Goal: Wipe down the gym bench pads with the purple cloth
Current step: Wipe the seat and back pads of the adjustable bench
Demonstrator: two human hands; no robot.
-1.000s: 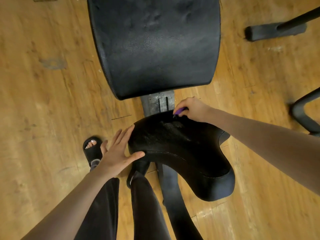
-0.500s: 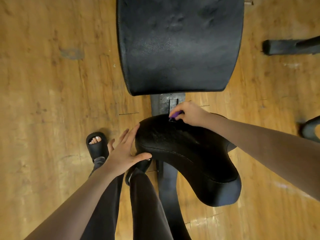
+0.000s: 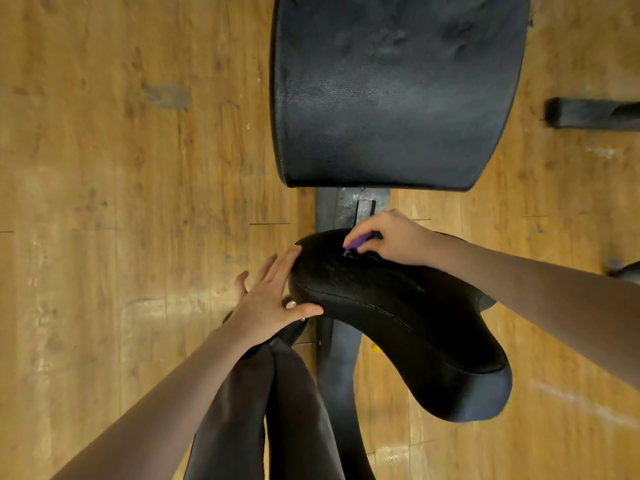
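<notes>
The black seat pad of the gym bench lies below me, tilted, with the larger black back pad beyond it. My right hand rests at the seat pad's far edge and grips the purple cloth, of which only a small piece shows between the fingers. My left hand presses flat against the seat pad's left side, fingers straight and thumb along the near edge.
The bench's metal frame joins the two pads and runs down between my legs. A black equipment foot lies on the wooden floor at the right. Another dark leg shows at the right edge.
The view has shifted, so the bench sits further right in frame. My right hand with the cloth stays at the seat pad's far edge. My left hand stays on the pad's left side.
</notes>
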